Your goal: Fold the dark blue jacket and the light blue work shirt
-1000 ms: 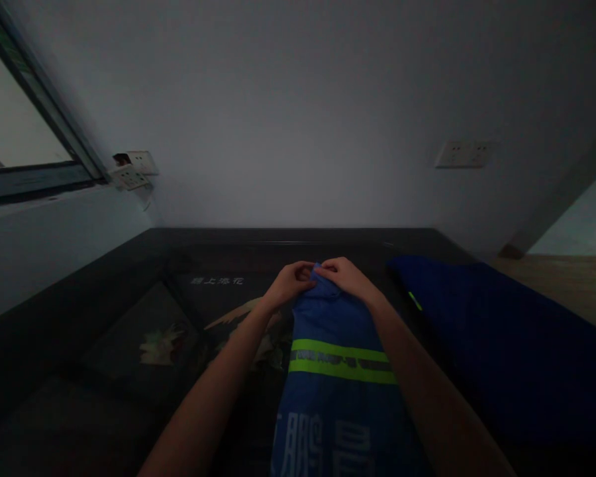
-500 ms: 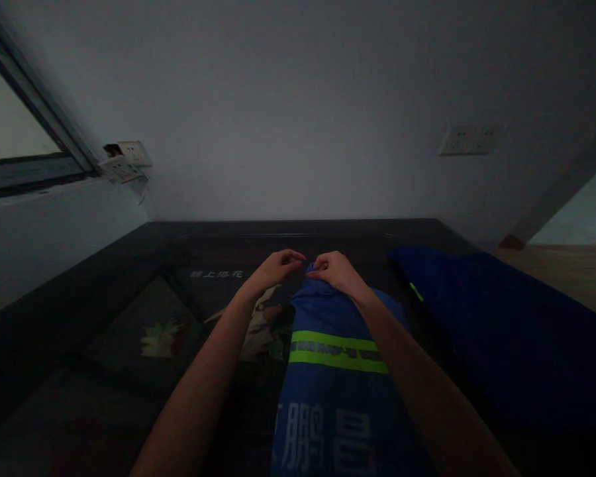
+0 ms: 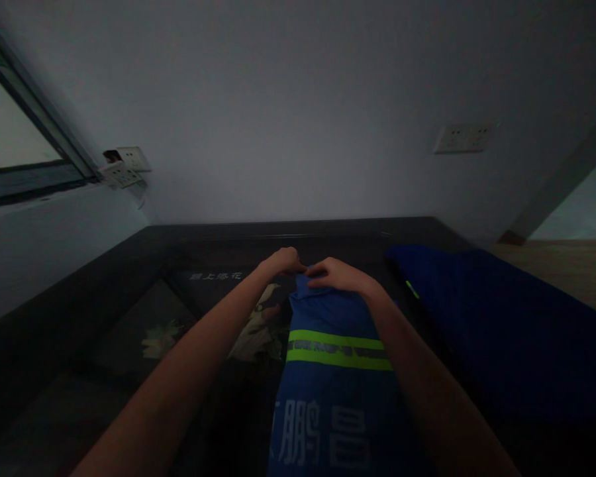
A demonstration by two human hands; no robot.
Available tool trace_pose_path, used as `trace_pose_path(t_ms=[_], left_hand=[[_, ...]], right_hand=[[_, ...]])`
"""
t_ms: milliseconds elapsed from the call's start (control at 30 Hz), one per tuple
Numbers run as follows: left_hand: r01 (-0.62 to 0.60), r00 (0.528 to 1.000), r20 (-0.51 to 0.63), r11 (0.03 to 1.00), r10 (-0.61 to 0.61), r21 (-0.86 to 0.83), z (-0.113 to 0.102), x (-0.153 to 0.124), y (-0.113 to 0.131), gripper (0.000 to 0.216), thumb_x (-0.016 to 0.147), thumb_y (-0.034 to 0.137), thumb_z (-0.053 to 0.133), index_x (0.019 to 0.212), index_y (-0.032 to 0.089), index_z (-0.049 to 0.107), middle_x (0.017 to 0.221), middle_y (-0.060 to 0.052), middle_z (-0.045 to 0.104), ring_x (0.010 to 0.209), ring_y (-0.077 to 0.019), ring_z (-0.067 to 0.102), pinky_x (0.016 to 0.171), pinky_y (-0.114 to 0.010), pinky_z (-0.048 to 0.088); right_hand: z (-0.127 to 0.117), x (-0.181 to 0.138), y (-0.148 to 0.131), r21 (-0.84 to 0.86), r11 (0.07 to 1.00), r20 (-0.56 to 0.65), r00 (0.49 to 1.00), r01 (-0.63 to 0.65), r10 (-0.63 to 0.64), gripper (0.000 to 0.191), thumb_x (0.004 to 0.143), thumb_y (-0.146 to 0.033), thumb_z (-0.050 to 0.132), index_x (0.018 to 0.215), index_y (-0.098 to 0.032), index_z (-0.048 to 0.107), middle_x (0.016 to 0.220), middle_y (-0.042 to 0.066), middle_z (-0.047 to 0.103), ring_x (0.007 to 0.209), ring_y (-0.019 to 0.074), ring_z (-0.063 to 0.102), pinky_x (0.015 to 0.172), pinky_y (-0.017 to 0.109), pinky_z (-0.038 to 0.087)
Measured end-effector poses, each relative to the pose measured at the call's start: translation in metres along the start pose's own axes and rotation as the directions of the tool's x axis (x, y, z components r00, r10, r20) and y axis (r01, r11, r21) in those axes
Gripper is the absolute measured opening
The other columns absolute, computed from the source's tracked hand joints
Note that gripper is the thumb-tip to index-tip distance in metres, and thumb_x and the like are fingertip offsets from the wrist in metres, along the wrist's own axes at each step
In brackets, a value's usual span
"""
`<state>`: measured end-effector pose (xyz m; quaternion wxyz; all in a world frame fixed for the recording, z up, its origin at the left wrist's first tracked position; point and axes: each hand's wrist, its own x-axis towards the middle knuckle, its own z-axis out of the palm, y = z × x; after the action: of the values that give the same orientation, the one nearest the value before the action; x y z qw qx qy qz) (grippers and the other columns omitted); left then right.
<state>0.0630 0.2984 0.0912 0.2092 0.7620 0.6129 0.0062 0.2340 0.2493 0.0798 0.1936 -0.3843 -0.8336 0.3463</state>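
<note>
A blue work garment [image 3: 335, 384] with a yellow-green reflective band and pale printed characters lies lengthwise on a dark glass-topped table [image 3: 129, 278]. My left hand [image 3: 283, 260] and my right hand [image 3: 335, 275] meet at the garment's far end. Both hands have curled fingers pinching the blue cloth at its top edge. My forearms stretch forward along either side of the garment.
A second dark blue garment [image 3: 487, 318] lies to the right on the table. The wall behind carries sockets at the left [image 3: 124, 167] and right [image 3: 464, 138]. A window frame [image 3: 24, 152] is at the left. A flower picture [image 3: 251, 328] shows under the glass.
My hands parted slightly half a second ago and are now together again on the cloth's far end. My left arm has swung in more from the lower left.
</note>
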Motion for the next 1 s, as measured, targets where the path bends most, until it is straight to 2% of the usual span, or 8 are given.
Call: trace_pose_path(t_ms=[133,267,367,533,633,733,800,1000], left_hand=[[0.029,0.998,0.048,0.990,-0.036,0.137,-0.004,0.001,0.010,0.023,0.067,0.032,0.073,0.059,0.011,0.066,0.057,-0.010,0.066,0.057,-0.0217,0.065,0.064,-0.031,0.051],[0.058,0.997,0.028,0.969,-0.066,0.241,-0.003,0.003,0.014,0.009,0.064,0.018,0.074,0.068,0.012,0.069,0.058,-0.010,0.068,0.065,-0.0220,0.069,0.071,-0.028,0.052],[0.044,0.998,0.027,0.961,-0.053,0.274,-0.005,0.005,0.015,0.010,0.067,0.016,0.072,0.075,0.012,0.071,0.063,-0.011,0.070,0.069,-0.0215,0.070,0.071,-0.024,0.052],[0.008,0.998,0.052,0.956,-0.024,0.292,-0.015,0.008,0.020,0.011,0.074,0.018,0.067,0.081,0.011,0.072,0.070,-0.013,0.072,0.067,-0.0205,0.070,0.067,-0.023,0.053],[-0.021,0.999,0.040,0.951,0.009,0.310,-0.020,0.015,0.023,0.013,0.072,0.012,0.064,0.081,0.010,0.073,0.073,-0.014,0.072,0.075,-0.0229,0.070,0.074,-0.026,0.052],[-0.063,0.998,0.033,0.952,0.056,0.300,-0.018,0.027,0.020,0.017,0.070,0.009,0.062,0.082,0.012,0.074,0.079,-0.013,0.073,0.085,-0.0241,0.069,0.081,-0.028,0.050],[-0.082,0.996,0.042,0.960,0.073,0.268,-0.012,0.036,0.014,0.018,0.070,0.010,0.061,0.082,0.013,0.075,0.079,-0.011,0.073,0.085,-0.0236,0.068,0.079,-0.028,0.050],[-0.090,0.993,0.082,0.992,0.083,0.086,0.015,0.051,-0.016,0.025,0.079,0.019,0.050,0.089,0.009,0.071,0.071,-0.009,0.070,0.057,-0.0171,0.064,0.057,-0.025,0.051]], right_hand=[[-0.011,-0.005,0.004,-0.016,0.999,0.026,0.999,-0.045,0.046,0.028,0.075,-0.024,0.068,0.102,-0.018,0.074,0.098,0.004,0.074,0.090,0.0225,0.067,0.081,0.029,0.046],[-0.013,-0.006,0.002,-0.076,0.995,0.028,0.997,-0.071,0.073,0.031,0.072,-0.023,0.072,0.103,-0.018,0.073,0.102,0.004,0.073,0.094,0.0220,0.066,0.083,0.028,0.046],[-0.012,-0.004,0.007,-0.061,0.994,0.009,0.995,-0.096,0.097,0.040,0.070,-0.021,0.074,0.110,-0.016,0.069,0.107,0.007,0.071,0.096,0.0214,0.066,0.082,0.027,0.047],[-0.007,0.002,0.030,0.012,0.990,-0.121,0.982,-0.143,0.143,0.041,0.067,-0.018,0.077,0.107,-0.015,0.068,0.102,0.009,0.071,0.093,0.0210,0.066,0.081,0.029,0.049],[-0.004,0.004,0.045,0.081,0.984,-0.194,0.966,-0.159,0.172,0.038,0.066,-0.022,0.079,0.102,-0.014,0.069,0.093,0.009,0.072,0.088,0.0211,0.066,0.079,0.030,0.050],[0.000,0.005,0.054,0.166,0.972,-0.239,0.950,-0.165,0.202,0.029,0.071,-0.027,0.076,0.095,-0.012,0.071,0.086,0.008,0.072,0.081,0.0197,0.066,0.074,0.028,0.049],[0.005,0.006,0.058,0.215,0.960,-0.272,0.932,-0.182,0.238,0.022,0.074,-0.028,0.074,0.089,-0.011,0.072,0.082,0.008,0.072,0.077,0.0189,0.066,0.071,0.027,0.048],[0.024,0.014,0.069,0.238,0.946,-0.337,0.895,-0.219,0.292,0.019,0.073,-0.031,0.073,0.076,-0.013,0.072,0.074,0.006,0.071,0.073,0.0179,0.064,0.066,0.025,0.045]])
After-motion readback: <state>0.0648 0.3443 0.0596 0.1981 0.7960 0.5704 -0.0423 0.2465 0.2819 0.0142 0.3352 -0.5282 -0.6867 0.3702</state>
